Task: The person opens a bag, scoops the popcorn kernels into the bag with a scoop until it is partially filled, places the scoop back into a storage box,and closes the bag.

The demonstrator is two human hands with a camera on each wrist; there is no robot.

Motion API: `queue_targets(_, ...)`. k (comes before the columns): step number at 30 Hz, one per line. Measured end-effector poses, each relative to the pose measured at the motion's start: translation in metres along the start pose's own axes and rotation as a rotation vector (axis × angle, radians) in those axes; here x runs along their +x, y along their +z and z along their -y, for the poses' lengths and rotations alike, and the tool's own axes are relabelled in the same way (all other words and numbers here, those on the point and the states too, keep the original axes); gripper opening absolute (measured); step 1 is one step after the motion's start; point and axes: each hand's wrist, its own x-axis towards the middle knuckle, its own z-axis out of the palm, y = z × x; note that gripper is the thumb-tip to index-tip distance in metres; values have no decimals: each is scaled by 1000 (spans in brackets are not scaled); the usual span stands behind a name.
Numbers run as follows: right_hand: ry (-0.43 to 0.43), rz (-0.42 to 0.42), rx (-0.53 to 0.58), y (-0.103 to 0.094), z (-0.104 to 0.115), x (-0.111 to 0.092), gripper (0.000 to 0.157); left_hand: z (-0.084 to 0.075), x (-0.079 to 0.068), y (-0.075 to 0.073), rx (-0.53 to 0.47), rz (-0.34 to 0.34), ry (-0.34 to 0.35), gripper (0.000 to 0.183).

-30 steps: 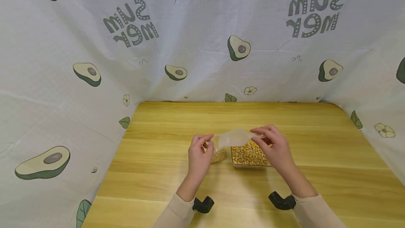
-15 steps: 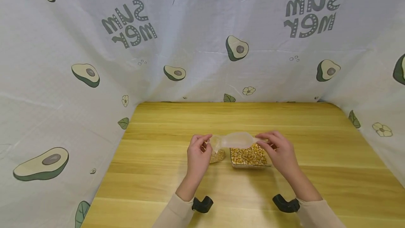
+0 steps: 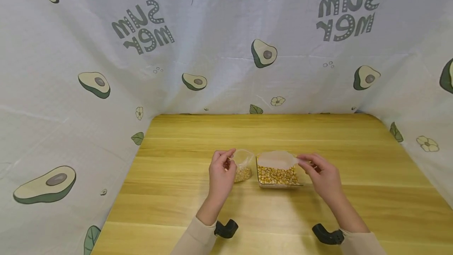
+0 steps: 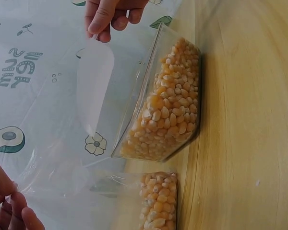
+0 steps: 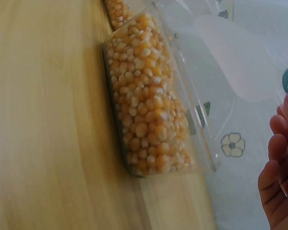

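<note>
My left hand [image 3: 222,170] pinches the top edge of a clear plastic bag [image 3: 244,159], whose mouth stands open. Corn kernels [image 4: 158,201] fill the bottom of the bag, which sits on the table. With thumb and fingers my right hand [image 3: 323,176] pinches the handle of a translucent white scoop [image 3: 277,159]. That scoop is over the glass container [image 3: 281,185], above its rim in the left wrist view. Inside the container lies a deep heap of yellow corn kernels [image 5: 144,96]. The container stands just right of the bag.
A wooden table [image 3: 184,141] carries the bag and container. Behind and beside it hangs a white curtain [image 3: 226,50] printed with avocados. One small pale speck [image 4: 258,182] lies on the wood. A black wrist mount [image 3: 226,228] is strapped to each forearm.
My right hand has drawn the scoop rightward and down, from beside the bag mouth to over the glass container. The left hand has stayed nearly still, keeping its pinch on the bag.
</note>
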Motion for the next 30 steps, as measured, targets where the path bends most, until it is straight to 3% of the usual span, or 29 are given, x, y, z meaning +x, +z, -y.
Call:
queue_targets(22,58,-26,-35,-11,-27,-27,15,-7,4,6,-3,26,32,42)
queue_targets(30,96,-27,-48,-10,-29,-32,12,-7,7,9,64,29,38,30)
